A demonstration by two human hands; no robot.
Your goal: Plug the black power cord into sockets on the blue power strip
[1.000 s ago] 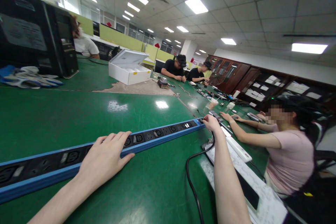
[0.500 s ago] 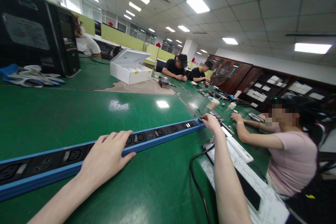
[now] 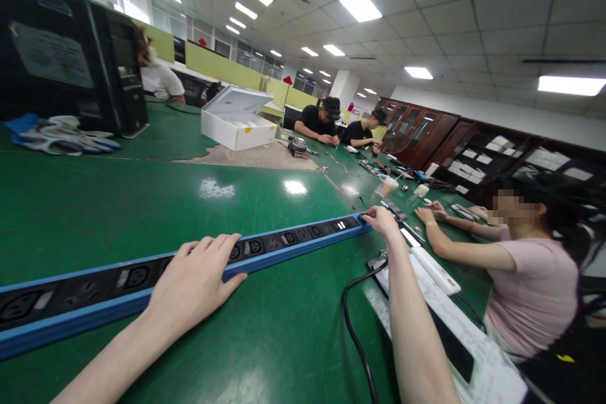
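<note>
A long blue power strip [image 3: 279,257] with black sockets runs across the green tabletop, from the left edge to its narrow far end near the middle right. My left hand [image 3: 196,274] lies across it, fingers over the far side and thumb along the near side, holding it. At the far end, my right hand [image 3: 380,221] is closed in a pinch against the strip. The small dark part at its fingertips is mostly hidden. A black cable [image 3: 353,322] curves over the table and passes behind my right forearm.
Right of my forearm lie a marbled board [image 3: 492,360], a dark phone-like slab [image 3: 449,341] and a white bar [image 3: 435,270]. A person in a pink top [image 3: 534,290] sits close by on the right. An open white box [image 3: 239,128], gloves [image 3: 61,136] and a black computer case [image 3: 61,57] stand farther back.
Both my hands keep their places on the power strip. The view shifts slightly. The hands of the person on the right have moved a little.
</note>
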